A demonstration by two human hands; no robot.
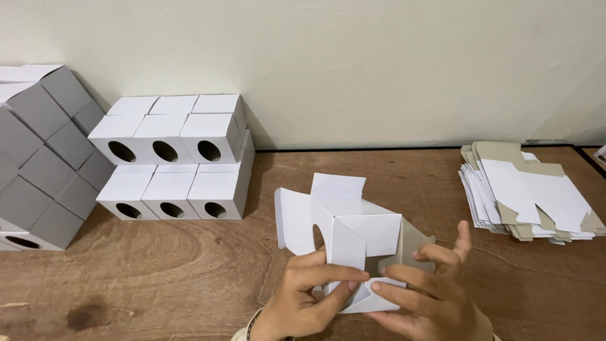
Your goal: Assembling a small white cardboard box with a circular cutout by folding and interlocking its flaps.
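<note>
A half-folded white cardboard box [344,221] with a round hole in one side and its flaps standing open rests on the wooden table [189,278], low in the middle of the head view. My left hand [303,297] grips its near left edge, thumb and fingers pressing a flap. On the near right side, my right hand [429,284] holds the box, its fingers pushing a bottom flap inward.
Finished white boxes with round holes [173,158] are stacked in two tiers at the back left against the wall. A pile of grey-backed boxes [44,158] leans at the far left. Flat unfolded blanks [530,192] lie stacked at the right.
</note>
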